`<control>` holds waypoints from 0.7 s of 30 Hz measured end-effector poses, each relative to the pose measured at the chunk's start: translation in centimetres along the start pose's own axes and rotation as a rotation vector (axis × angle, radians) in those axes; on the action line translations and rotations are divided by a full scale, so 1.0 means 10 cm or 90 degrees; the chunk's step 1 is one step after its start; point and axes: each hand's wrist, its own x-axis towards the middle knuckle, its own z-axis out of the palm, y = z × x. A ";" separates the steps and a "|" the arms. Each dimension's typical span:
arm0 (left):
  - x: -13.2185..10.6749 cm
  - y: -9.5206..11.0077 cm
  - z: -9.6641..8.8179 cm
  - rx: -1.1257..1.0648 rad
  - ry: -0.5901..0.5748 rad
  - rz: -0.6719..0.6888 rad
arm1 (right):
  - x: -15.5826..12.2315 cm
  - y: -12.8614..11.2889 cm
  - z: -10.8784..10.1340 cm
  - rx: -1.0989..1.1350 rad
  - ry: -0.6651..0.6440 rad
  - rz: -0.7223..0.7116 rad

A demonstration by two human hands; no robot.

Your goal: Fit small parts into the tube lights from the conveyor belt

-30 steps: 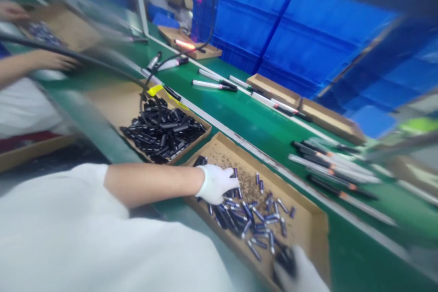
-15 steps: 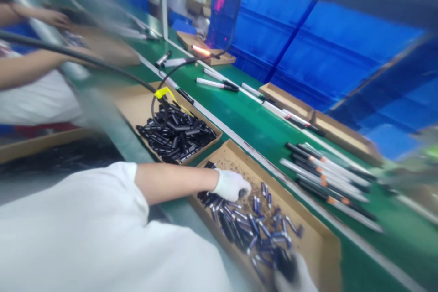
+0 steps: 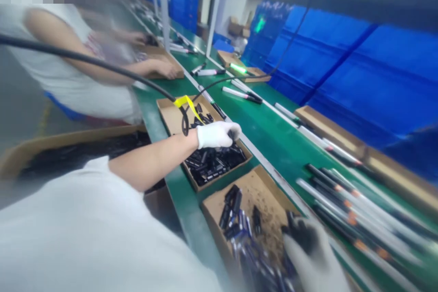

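Black pieces (image 3: 214,164): loose heap in the far cardboard box (image 3: 167,109), left of the green tabletop (image 3: 273,132).
Left hand (image 3: 216,134): white glove, hovering just above that heap. The grip is nearly closed, thumb and forefinger pinched on a small dark piece (image 3: 234,135).
Right hand (image 3: 310,255): white glove, low at the near right, badly blurred. The grip looks curled round a dark clump (image 3: 298,233); I cannot tell which parts are in it.
Near box (image 3: 267,187): holds blue-tipped cylinders (image 3: 236,219), mostly on its left side, with bare cardboard beyond them.
Cable (image 3: 102,64): black with a yellow tag, looping down just beside the left wrist.
Pens (image 3: 342,196): white and black, lying in rows on the tabletop to the right.
Co-worker (image 3: 68,68): farther along the line, hands at another box.
Handling note: my judgement is to take one piece at the fingertips, lift it straight up clear of the heap, and keep the wrist off the cable loop.
Change: half a second ago the left hand was down among the blue-tipped cylinders. It now sits over the far cardboard box. The right hand has stayed at the near corner.
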 end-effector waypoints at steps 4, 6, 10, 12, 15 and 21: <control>-0.07 -0.34 -0.29 0.279 0.036 -0.121 | 0.56 -0.82 0.52 0.243 -0.097 -0.141; -0.16 -0.42 -0.34 0.389 0.054 -0.177 | 0.74 -1.10 0.74 0.314 -0.139 -0.197; -0.36 -0.28 -0.21 0.433 0.149 -0.105 | 0.95 -0.98 0.86 0.111 -0.075 -0.268; -0.43 -0.09 -0.02 0.414 0.137 -0.035 | 0.97 -0.64 0.79 -0.092 -0.023 -0.255; -0.48 0.23 0.36 0.393 0.006 0.062 | 0.84 -0.13 0.68 -0.246 -0.088 -0.155; -0.42 0.66 0.99 0.427 -0.225 0.128 | 0.51 0.25 0.58 -0.381 -0.131 -0.116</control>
